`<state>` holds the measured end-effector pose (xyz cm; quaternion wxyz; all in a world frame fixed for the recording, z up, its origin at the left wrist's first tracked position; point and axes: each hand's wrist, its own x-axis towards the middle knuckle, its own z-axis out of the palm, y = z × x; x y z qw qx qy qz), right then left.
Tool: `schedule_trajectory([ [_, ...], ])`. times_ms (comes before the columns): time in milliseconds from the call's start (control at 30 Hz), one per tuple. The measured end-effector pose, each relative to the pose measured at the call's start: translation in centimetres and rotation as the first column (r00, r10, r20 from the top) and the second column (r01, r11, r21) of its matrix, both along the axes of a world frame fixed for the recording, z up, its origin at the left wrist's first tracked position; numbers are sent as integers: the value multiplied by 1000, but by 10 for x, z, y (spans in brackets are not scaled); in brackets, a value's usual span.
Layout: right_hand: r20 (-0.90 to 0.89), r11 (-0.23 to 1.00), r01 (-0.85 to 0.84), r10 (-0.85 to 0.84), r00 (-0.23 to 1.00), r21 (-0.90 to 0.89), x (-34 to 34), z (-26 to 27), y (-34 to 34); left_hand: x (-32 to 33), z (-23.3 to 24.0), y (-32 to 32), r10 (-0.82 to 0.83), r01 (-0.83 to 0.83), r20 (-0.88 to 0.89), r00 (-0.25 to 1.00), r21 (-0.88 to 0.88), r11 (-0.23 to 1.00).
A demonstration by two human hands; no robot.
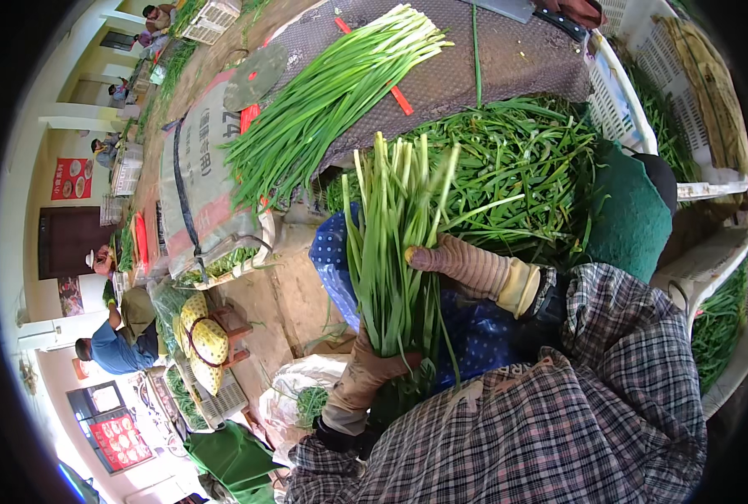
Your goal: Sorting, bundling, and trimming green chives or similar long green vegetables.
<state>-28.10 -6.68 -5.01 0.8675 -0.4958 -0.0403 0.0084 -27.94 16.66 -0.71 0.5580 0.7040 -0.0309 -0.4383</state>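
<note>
My left hand (pixel 377 372), in a brown-stained glove, grips a bundle of garlic chives (pixel 386 264) near its leafy lower part. The pale cut ends point up and away from me. My right hand (pixel 462 264), in a striped knit glove, holds the same bundle higher up, its thumb across the stalks and its fingers hidden behind them. One stalk sticks out to the right. Beneath is blue polka-dotted plastic (pixel 475 334) over my lap. A larger sheaf of chives (pixel 342 94) lies beyond, across a red strip (pixel 401 99) on a dark textured mat (pixel 525 69).
A heap of loose chive leaves (pixel 512 170) lies beyond my hands. A knife with a black handle (pixel 560 24) rests at the far edge. White plastic crates (pixel 623 94) stand at right. At left are a round disc (pixel 255 77), a yellow dotted hat (pixel 204 340) and a person in blue (pixel 122 346).
</note>
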Motion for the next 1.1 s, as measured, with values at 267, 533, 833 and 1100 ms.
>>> schedule_trajectory([
  [267, -463, 704, 281, 77, 883, 652, 32, -6, 5, 6, -33, 9, -219, 217, 262, 940, 38, 975],
  [533, -540, 761, 338, 18, 842, 553, 46, -10, -14, -2, -19, -13, 49, -126, -329, 943, -218, 968],
  [833, -272, 780, 141, 39, 961, 609, 28, 8, -29, 22, 7, 23, -86, 55, -342, 936, -99, 994],
  [1100, -516, 823, 473, -269, 813, 316, 65, 1, -56, 12, 5, 27, -78, 4, -329, 941, -221, 975],
])
